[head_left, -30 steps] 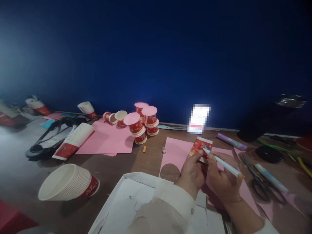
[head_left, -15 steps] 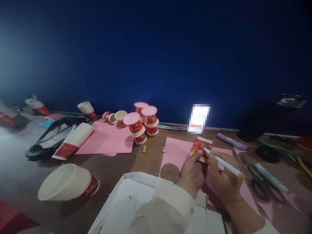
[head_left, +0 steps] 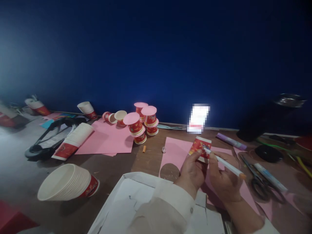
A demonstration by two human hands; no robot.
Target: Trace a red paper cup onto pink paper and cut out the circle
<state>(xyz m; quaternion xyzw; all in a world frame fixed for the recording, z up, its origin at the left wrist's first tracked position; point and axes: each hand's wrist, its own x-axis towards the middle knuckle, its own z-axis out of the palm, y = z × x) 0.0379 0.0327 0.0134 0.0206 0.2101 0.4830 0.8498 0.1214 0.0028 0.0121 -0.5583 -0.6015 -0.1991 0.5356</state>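
Note:
My left hand (head_left: 193,172) is closed around a red printed paper cup (head_left: 198,145), which it holds tilted over the table. In my right hand (head_left: 225,182) is a white marker (head_left: 230,166) with an orange end, gripped like a pen. The marker's tip meets the printed side of the cup. Beneath both hands lies pink paper (head_left: 176,152) with a round hole cut from it. A small orange cap (head_left: 144,149) rests on the wood left of the paper, near a tiny clear round piece (head_left: 164,149).
Stacked cups with pink discs (head_left: 133,118) stand at the back. Nested cups (head_left: 67,183) lie front left, by pink sheets (head_left: 104,143). Scissors (head_left: 259,188), a purple tube (head_left: 231,141) and a dark bottle (head_left: 260,120) are at right. A white box (head_left: 131,195) sits in front of me.
The cup has shifted very slightly left in my left hand. Both hands keep nearly the same pose, with the marker tip still at the cup's side.

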